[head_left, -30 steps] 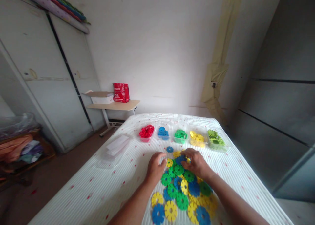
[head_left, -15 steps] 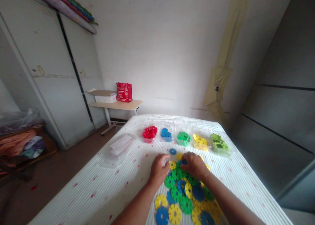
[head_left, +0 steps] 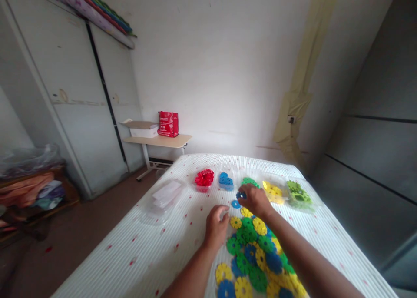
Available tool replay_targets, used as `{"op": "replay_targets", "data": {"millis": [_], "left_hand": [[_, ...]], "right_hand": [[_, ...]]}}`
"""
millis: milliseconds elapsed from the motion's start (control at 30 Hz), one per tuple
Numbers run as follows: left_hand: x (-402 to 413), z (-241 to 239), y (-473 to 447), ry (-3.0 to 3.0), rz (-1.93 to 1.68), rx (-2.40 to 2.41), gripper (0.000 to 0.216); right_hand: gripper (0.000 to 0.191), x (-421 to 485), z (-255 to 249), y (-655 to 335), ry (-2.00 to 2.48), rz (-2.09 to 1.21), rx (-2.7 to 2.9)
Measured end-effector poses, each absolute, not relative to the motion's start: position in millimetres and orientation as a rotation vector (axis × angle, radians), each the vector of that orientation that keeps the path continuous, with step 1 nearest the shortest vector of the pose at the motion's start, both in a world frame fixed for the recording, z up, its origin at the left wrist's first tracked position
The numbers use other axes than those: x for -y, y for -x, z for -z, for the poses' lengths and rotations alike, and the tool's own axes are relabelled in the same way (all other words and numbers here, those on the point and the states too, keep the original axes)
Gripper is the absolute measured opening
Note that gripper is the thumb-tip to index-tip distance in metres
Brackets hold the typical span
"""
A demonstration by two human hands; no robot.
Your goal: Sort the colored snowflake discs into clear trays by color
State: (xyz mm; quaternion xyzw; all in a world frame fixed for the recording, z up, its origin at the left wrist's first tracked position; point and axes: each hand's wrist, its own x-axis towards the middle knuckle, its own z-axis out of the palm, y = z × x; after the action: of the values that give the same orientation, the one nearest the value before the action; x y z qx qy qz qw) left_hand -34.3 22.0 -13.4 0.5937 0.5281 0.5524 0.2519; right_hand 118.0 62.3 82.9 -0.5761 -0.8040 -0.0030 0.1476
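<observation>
A pile of flat plastic gear-shaped discs (head_left: 257,259) in blue, green and yellow lies on the white mattress (head_left: 156,250). My right hand (head_left: 256,200) is raised beyond the pile, pinching a blue disc (head_left: 241,195). It hovers in front of the row of small clear trays: red (head_left: 204,178), blue (head_left: 225,181), green (head_left: 249,182), yellow (head_left: 273,192) and light green (head_left: 298,193). My left hand (head_left: 216,226) rests curled at the pile's left edge beside a yellow disc (head_left: 235,222). A lone blue disc (head_left: 234,204) lies between the pile and the trays.
A stack of clear lids (head_left: 164,193) sits on the mattress to the left. Beyond the bed stands a small table (head_left: 158,140) with a red bag (head_left: 168,123) and a box. White wardrobe doors (head_left: 65,115) fill the left; clutter lies on the floor.
My right hand lifted off the pile with a blue disc and moved forward toward the trays. My left hand stayed at the pile's left edge. The camera shifted slightly.
</observation>
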Motion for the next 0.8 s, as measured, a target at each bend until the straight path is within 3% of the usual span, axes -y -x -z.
{"op": "replay_targets", "data": {"millis": [233, 533, 800], "left_hand": [[-25, 14, 44, -1.548, -1.521, -1.448, 0.022], [-29, 15, 48, -1.455, -1.521, -1.432, 0.021], [-30, 20, 49, -1.468, -1.518, -1.431, 0.02]], "right_hand": [[0.032, -107, -98, -88, 1.63, 0.042, 2.188], [0.017, -78, -50, -131, 1.769, -0.064, 2.327], [0.028, -59, -30, -131, 1.962, 0.025, 2.376]]}}
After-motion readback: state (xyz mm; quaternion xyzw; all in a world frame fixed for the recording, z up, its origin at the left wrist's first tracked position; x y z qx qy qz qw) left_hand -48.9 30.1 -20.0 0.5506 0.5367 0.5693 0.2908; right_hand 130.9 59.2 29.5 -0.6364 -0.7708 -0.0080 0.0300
